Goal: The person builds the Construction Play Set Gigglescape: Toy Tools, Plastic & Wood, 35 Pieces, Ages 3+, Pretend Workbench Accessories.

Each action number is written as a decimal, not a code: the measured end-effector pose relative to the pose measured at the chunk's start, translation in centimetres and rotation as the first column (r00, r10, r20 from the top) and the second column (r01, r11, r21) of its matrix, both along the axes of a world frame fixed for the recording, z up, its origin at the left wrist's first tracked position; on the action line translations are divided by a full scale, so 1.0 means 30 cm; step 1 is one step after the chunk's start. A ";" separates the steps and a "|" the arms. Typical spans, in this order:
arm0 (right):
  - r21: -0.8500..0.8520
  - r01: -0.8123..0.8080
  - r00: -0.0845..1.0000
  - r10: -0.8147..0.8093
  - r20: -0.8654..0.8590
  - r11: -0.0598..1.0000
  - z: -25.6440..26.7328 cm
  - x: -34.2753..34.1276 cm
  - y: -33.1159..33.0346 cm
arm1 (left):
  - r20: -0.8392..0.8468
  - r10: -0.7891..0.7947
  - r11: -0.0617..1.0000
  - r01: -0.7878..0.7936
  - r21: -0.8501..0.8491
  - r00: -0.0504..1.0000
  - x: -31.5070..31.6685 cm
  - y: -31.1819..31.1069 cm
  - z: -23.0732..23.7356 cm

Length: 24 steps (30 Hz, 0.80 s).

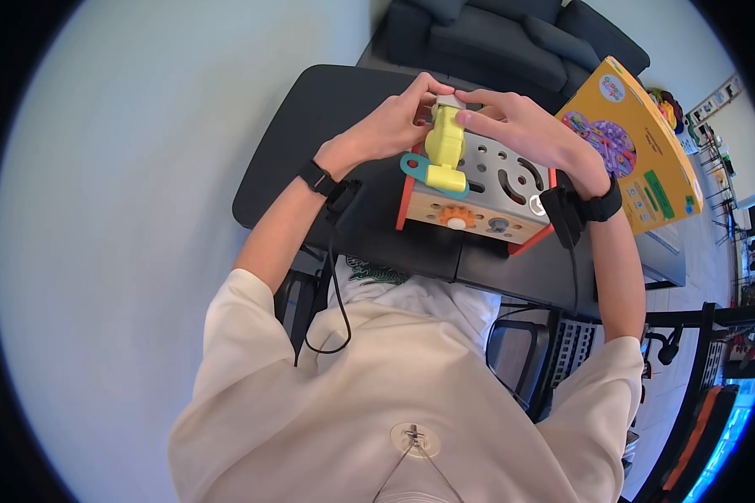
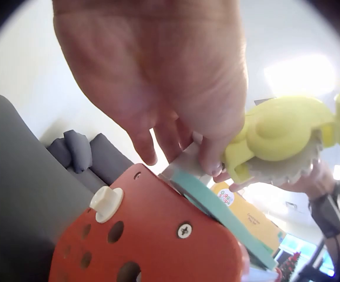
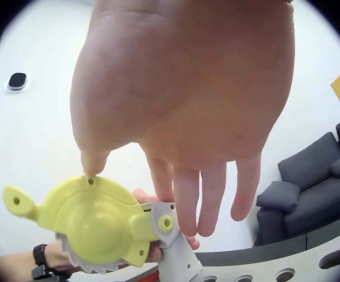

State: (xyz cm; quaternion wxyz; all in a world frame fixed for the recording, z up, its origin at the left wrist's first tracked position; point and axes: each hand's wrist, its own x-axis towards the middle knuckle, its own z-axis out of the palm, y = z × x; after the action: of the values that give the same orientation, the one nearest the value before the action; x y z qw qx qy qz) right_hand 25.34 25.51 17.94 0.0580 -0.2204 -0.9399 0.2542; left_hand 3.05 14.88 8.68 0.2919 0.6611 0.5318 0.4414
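Observation:
A toy saw with a yellow guard (image 1: 447, 138) (image 2: 281, 132) (image 3: 96, 220) and a grey toothed disc (image 3: 76, 258) stands on a grey bracket (image 3: 179, 258). Its teal base (image 1: 413, 166) (image 2: 217, 205) lies on top of a toy workbench (image 1: 478, 201) with red ends. My left hand (image 1: 387, 126) (image 2: 158, 76) grips the grey bracket between thumb and fingers. My right hand (image 1: 528, 130) (image 3: 187, 88) holds the saw from the other side, thumb on the guard and index finger at the bracket; its other fingers extend past it.
The workbench stands on a black table (image 1: 310, 109). A yellow box (image 1: 637, 159) leans at the right, behind the workbench. A dark sofa (image 1: 503, 46) is beyond the table. An orange gear (image 1: 456, 216) and a grey knob (image 1: 499, 225) sit on the workbench's front.

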 end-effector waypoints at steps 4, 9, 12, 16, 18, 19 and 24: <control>-0.007 -0.019 0.999 0.019 0.045 1.000 0.025 0.006 -0.025 | -0.026 -0.004 1.000 0.003 -0.023 1.000 0.001 -0.016 0.017; 0.087 -0.055 0.998 0.053 0.030 0.995 0.012 0.013 -0.058 | 0.006 -0.008 0.999 0.009 -0.053 1.000 0.007 -0.029 0.018; 0.098 -0.055 0.998 0.052 0.038 0.994 0.020 0.012 -0.066 | -0.005 -0.013 0.999 0.013 -0.046 1.000 0.009 -0.038 0.023; 0.066 -0.066 0.994 0.060 0.088 0.996 0.030 0.013 -0.063 | 0.000 -0.028 0.999 0.028 -0.046 1.000 -0.002 -0.044 0.016; 0.076 -0.079 0.993 0.072 0.090 0.994 0.024 0.017 -0.053 | 0.016 -0.038 0.998 0.039 -0.057 0.999 -0.011 -0.040 0.007; -0.031 -0.058 0.997 0.060 0.056 0.998 0.020 0.017 -0.039 | 0.034 -0.045 0.996 0.048 -0.070 0.998 -0.011 -0.040 0.009; -0.163 -0.022 0.999 0.026 0.023 0.986 -0.004 0.013 0.057 | 0.023 -0.051 0.998 0.052 -0.043 0.998 -0.008 -0.036 0.013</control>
State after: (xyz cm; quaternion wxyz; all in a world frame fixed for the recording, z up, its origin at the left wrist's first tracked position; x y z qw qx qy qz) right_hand 25.74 27.21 17.83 0.0248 -0.2163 -0.9193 0.3278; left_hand 2.81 13.78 9.05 0.3234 0.6631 0.5209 0.4293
